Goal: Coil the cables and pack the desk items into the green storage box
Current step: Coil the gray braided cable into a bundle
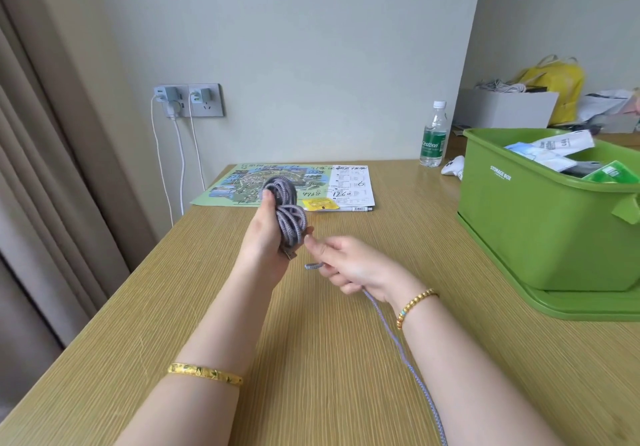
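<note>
Braided grey cable (287, 217): partly wound into a bundle, raised above the wooden desk (311, 341); left hand (266, 238) curled round the bundle, thumb up against the top loops; loose tail runs through the right hand (349, 265), fingers pinching it near the bundle, then trails back along the right forearm; green storage box (540, 224) stands on its lid at the right of the desk, already holding packets; printed map sheet (277, 184), pen (349, 209), water bottle (433, 134) lie further back; chargers plugged into wall socket (188, 99).
</note>
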